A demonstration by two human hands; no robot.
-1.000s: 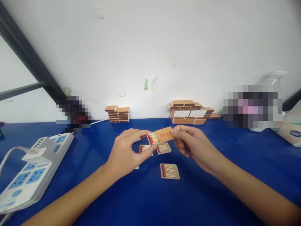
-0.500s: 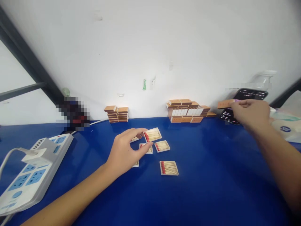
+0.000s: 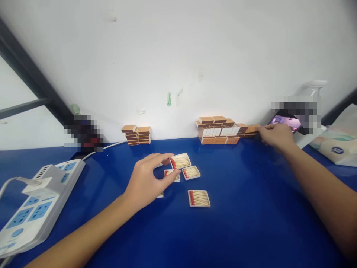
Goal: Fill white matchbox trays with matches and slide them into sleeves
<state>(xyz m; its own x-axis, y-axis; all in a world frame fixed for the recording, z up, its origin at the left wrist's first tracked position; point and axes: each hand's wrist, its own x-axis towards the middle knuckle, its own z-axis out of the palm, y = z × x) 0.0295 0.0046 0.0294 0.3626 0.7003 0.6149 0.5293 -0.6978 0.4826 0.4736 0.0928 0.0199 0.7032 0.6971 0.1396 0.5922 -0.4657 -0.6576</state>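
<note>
Between thumb and fingers, my left hand (image 3: 149, 178) holds a matchbox tray (image 3: 180, 161) full of red-headed matches, raised over the table. Right beside it lies another filled tray (image 3: 191, 172), and nearer to me is a third tray (image 3: 199, 198). Several more trays are partly covered by my left hand. Far to the right, my right hand (image 3: 276, 136) pinches an orange matchbox cover (image 3: 253, 128) at the right end of the large matchbox stack (image 3: 220, 131). The fingers partly hide that cover.
A smaller matchbox stack (image 3: 138, 134) stands against the wall. At left lies a white power strip (image 3: 52, 219) with a plugged-in charger (image 3: 41, 182). A phone (image 3: 287, 121) leans behind my right hand, near a tissue pack (image 3: 334, 145). The table (image 3: 251, 208) is blue.
My right hand has moved left and down, bringing the matchbox cover to the end of the large stack. The phone screen has turned from dark to a lit picture. My left hand keeps its tray.
</note>
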